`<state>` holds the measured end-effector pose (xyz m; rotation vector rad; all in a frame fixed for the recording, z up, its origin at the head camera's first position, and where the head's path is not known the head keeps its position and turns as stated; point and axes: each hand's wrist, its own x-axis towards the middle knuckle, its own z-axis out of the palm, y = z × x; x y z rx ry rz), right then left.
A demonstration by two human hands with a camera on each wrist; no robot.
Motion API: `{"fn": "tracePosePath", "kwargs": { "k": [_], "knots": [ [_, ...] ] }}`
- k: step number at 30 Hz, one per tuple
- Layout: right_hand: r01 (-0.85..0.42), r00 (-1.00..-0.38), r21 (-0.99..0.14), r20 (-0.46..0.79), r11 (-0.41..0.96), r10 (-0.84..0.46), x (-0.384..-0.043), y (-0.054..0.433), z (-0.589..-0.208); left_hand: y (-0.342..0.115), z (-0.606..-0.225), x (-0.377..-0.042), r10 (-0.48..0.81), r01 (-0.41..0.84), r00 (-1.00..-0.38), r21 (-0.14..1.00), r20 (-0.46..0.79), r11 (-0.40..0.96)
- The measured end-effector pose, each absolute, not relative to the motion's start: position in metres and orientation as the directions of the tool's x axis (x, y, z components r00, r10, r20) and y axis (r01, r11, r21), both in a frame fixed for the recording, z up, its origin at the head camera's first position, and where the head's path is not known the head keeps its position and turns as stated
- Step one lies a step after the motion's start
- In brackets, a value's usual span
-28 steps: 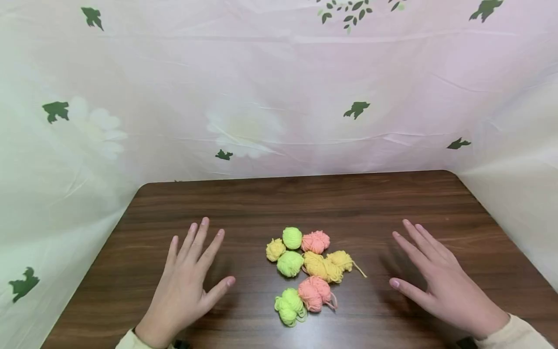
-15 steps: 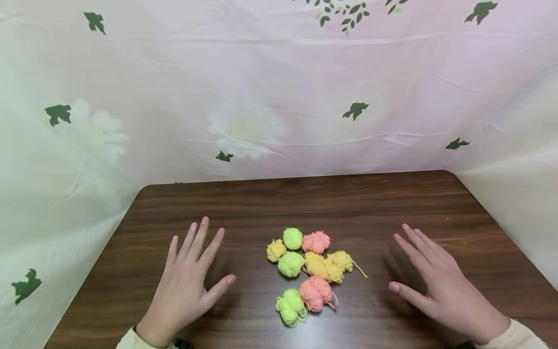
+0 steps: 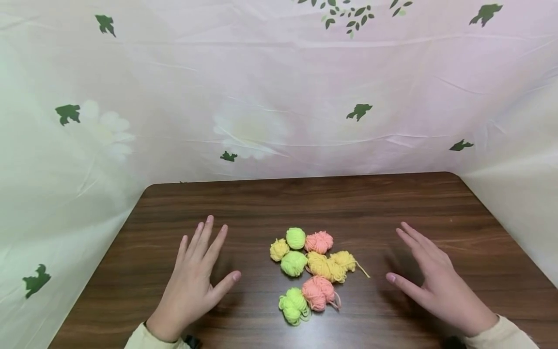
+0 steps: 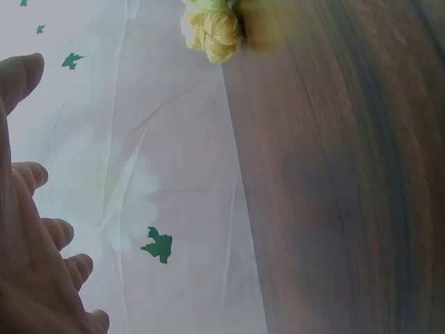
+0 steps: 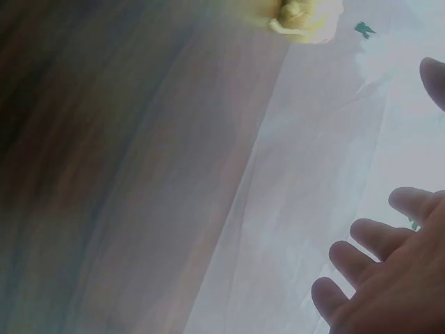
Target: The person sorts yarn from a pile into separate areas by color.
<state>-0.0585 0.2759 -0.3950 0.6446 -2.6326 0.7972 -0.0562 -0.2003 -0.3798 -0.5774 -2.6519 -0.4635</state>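
Note:
Several small balls of yarn lie clustered mid-table in the head view. At the back are a green yarn ball (image 3: pixel 295 238) and a pink yarn ball (image 3: pixel 319 242). A small yellow yarn ball (image 3: pixel 279 249) and another green ball (image 3: pixel 294 263) sit to the left, beside joined yellow balls (image 3: pixel 327 267) with a loose tail. Nearest me are a pink ball (image 3: pixel 318 293) and a loosely wound green ball (image 3: pixel 294 306). My left hand (image 3: pixel 189 283), fingers spread, is left of the cluster, holding nothing. Extended likewise, my right hand (image 3: pixel 442 288) is to its right, apart from the yarn.
The dark wood-grain table (image 3: pixel 244 203) has rounded far corners. A pale cloth (image 3: pixel 279 87) printed with leaves, birds and flowers hangs behind it and along both sides. Light sleeves (image 3: pixel 501 334) show at the wrists.
The head view has shifted slightly, so the table and yarn appear a little farther right. Both wrists have come slightly inward. The yarn balls keep their arrangement.

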Motion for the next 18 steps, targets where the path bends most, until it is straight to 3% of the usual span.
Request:
{"fn": "tracePosePath", "kwargs": {
  "k": [11, 18],
  "knots": [
    [-0.466, -0.874, -0.509, 0.39, 0.724, -0.289, -0.063, 0.262, -0.388, -0.19, -0.377, -0.062, 0.305, 0.455, -0.87, 0.394, 0.388, 0.798],
    [-0.401, -0.909, -0.563, 0.34, 0.723, -0.24, -0.062, 0.254, -0.384, -0.182, -0.379, -0.065, 0.304, 0.462, -0.872, 0.44, 0.384, 0.77]
  ]
}}
